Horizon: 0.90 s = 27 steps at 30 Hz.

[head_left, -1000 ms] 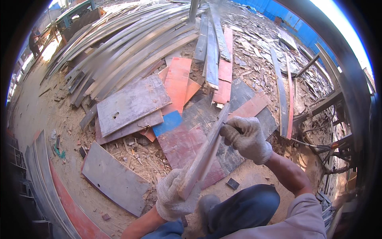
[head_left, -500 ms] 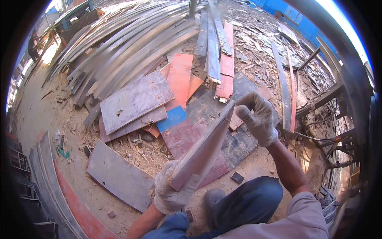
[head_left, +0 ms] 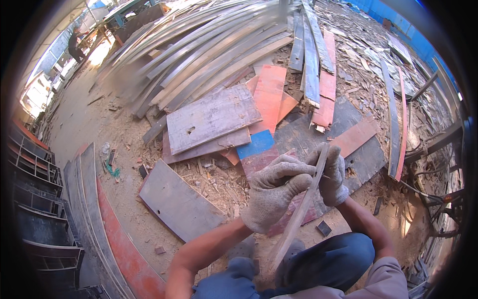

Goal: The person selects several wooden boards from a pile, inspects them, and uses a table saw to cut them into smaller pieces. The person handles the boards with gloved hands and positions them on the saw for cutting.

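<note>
Long, narrow wood strip (head_left: 297, 214), rough-grained and pale brown, slanting in the air above my bent knee (head_left: 333, 259); its upper end lies between my two hands, its lower end near my shoes. My right hand (head_left: 331, 179), in coarse off-white knit, grasps the strip near that upper end, fingers bent and upright. My left hand (head_left: 274, 194), gloved alike, brings thumb and forefinger together against the strip's left side; whether they pinch the wood or something small I cannot tell. Both forearms angle inward, elbows bent.

Beneath, a dark, scuffed panel (head_left: 366, 167) lies on the sandy ground (head_left: 74, 119), a pale-red strip (head_left: 356, 137) crossing its upper right part. At its left edge are a maroon panel (head_left: 256, 162) and a bright blue patch (head_left: 259, 143). Farther left, a grey rectangular panel (head_left: 214, 117), holed near its lower left corner, overlaps another. Beyond them, long bowed boards (head_left: 224, 60) form a heap; wood chips (head_left: 214, 189) litter the ground.
</note>
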Each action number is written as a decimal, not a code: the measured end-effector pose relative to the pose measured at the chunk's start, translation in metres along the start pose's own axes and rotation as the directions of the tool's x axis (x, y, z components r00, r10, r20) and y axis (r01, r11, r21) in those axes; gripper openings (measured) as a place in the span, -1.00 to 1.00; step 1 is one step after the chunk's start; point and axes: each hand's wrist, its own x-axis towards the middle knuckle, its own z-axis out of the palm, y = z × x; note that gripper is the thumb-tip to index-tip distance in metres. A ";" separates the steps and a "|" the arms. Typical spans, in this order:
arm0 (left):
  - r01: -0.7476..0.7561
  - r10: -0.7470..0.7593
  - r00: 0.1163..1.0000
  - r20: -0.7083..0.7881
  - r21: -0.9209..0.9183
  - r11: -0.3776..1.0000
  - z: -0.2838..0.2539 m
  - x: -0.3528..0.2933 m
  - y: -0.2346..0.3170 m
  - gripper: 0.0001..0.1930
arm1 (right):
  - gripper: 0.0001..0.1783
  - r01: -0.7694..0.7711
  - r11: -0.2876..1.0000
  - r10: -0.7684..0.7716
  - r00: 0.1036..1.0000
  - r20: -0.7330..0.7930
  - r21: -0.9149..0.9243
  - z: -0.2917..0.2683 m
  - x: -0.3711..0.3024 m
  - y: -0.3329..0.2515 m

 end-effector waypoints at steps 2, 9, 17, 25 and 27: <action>-0.073 0.098 0.987 -0.126 0.184 0.980 0.007 -0.003 0.002 -0.88 | -0.20 0.010 1.000 -0.011 0.999 0.031 0.019 0.000 -0.001 0.002; 0.076 -0.005 0.960 -0.281 0.243 0.967 0.004 -0.012 -0.022 -0.87 | -0.34 0.111 0.965 -0.125 0.991 -0.048 -0.236 0.005 0.004 0.007; 0.114 -0.061 0.938 -0.340 0.139 0.984 -0.007 -0.016 -0.021 -0.82 | -0.42 0.095 0.977 -0.082 0.994 0.076 -0.191 0.014 0.016 -0.004; 0.302 -0.258 0.893 -0.369 0.065 0.951 -0.016 -0.025 -0.038 -0.81 | -0.46 0.143 0.961 -0.101 0.978 0.181 -0.237 0.008 0.020 0.003; 0.373 -0.375 0.846 -0.380 -0.082 0.924 -0.019 -0.032 -0.050 -0.82 | -0.46 0.147 0.941 -0.085 0.975 0.207 -0.306 0.004 0.021 0.000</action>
